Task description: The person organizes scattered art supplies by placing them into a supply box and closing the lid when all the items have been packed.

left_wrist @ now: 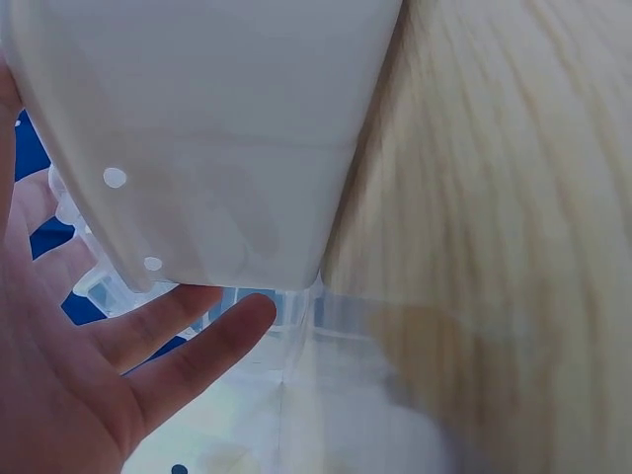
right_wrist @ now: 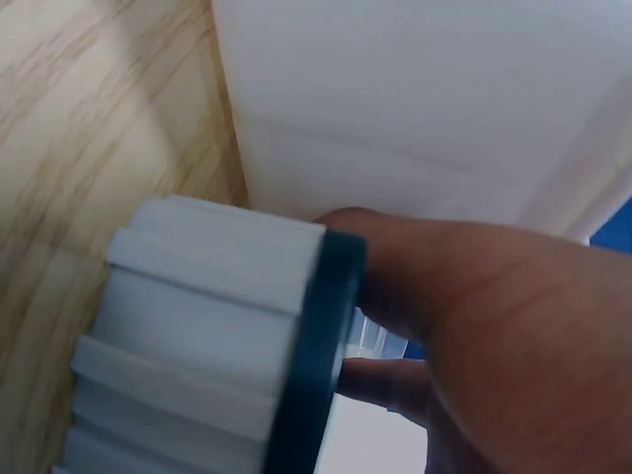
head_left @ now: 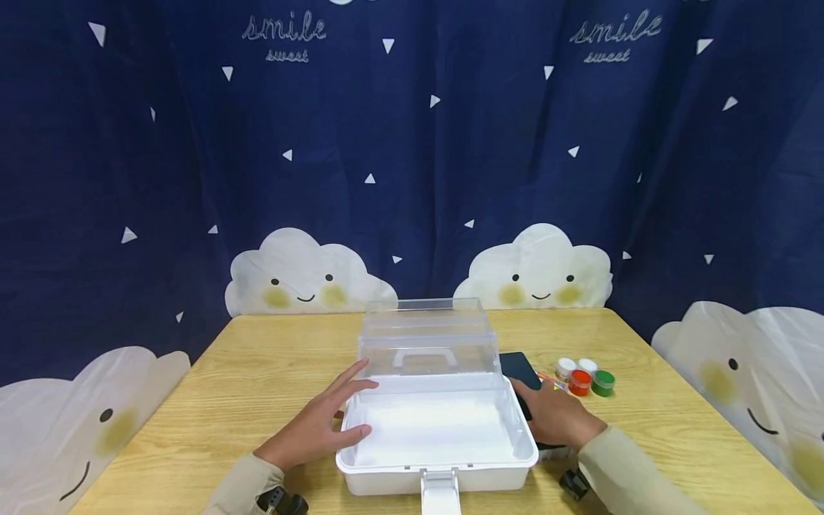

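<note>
White box, lid up, far from worktop's left edge | left hand spread | right hand: grip can't tell | jars nearer right edge

white box (navy triangle-print curtain)

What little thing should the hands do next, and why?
Maybe the right hand should lift the white ribbed thing with the dark top just a little. That hand is on it, right beside the white box. The box's clear lid is up, so there seems to be a way in.
</note>
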### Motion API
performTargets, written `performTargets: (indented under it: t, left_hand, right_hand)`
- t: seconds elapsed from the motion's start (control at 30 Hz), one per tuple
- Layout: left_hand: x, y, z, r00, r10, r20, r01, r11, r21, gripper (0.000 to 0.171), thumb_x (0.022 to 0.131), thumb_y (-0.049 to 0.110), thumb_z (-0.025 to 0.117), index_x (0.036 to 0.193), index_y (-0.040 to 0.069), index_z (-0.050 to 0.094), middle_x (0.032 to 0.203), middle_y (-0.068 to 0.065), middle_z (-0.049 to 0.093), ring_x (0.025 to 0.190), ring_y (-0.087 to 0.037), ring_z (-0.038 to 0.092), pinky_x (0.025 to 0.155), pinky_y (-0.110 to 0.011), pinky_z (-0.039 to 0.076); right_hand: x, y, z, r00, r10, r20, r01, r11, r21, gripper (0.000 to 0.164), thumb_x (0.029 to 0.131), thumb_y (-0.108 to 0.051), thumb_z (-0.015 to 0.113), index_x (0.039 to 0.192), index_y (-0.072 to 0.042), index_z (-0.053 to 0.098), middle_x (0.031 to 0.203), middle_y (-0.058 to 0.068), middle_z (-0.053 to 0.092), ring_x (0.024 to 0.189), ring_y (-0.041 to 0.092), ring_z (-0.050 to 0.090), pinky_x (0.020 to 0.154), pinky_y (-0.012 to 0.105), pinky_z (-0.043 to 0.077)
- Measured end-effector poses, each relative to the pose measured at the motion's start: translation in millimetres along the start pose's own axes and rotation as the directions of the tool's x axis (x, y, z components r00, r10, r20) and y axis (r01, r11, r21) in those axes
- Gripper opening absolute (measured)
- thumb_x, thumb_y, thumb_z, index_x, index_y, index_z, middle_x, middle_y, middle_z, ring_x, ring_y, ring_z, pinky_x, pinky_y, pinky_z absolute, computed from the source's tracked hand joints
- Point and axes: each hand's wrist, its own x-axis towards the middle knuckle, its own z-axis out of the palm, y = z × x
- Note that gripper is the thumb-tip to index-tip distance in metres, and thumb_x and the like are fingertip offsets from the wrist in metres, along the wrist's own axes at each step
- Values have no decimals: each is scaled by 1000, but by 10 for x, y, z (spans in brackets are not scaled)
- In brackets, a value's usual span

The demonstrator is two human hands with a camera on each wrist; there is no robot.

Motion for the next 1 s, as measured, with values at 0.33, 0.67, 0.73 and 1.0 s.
performTargets:
  t: [0.33, 0.67, 0.73, 1.0]
  left_hand:
    - [7, 10, 10, 999, -46, 14, 46, 999, -1, 58, 89, 34, 69, 141, 35, 43, 161, 8, 11, 141, -28, 30, 86, -33, 53]
    - [12, 19, -6, 999, -53, 4, 53, 999, 2, 58, 88, 32, 71, 140, 36, 44, 161, 10, 12, 140, -24, 30, 86, -32, 53]
    - [14, 12, -4, 998, -55, 4, 55, 998, -3, 58, 88, 31, 71, 140, 37, 44, 161, 10, 12, 140, -24, 30, 86, -32, 53]
    - [4, 9, 5, 999, -53, 10, 53, 999, -4, 58, 89, 33, 70, 140, 37, 44, 161, 10, 11, 141, -26, 29, 87, -35, 53]
  right_hand:
    - [48, 85, 11, 999, 47, 6, -47, 996, 82, 90, 73, -60, 74, 146, -18, 42, 132, 40, 44, 103, 50, 58, 80, 65, 49]
    - [58, 78, 10, 999, 25, -31, -23, 996, 87, 85, 76, -50, 76, 145, -14, 42, 63, 2, 57, 64, 18, 59, 72, 48, 55]
    - [54, 80, 3, 999, 28, -42, -24, 996, 88, 83, 78, -49, 74, 145, -13, 42, 58, 2, 53, 57, 17, 57, 68, 45, 56]
    - [60, 114, -49, 993, 74, -89, -72, 997, 24, 84, 75, -61, 70, 140, -13, 49, 107, 19, 64, 79, 25, 61, 64, 47, 54]
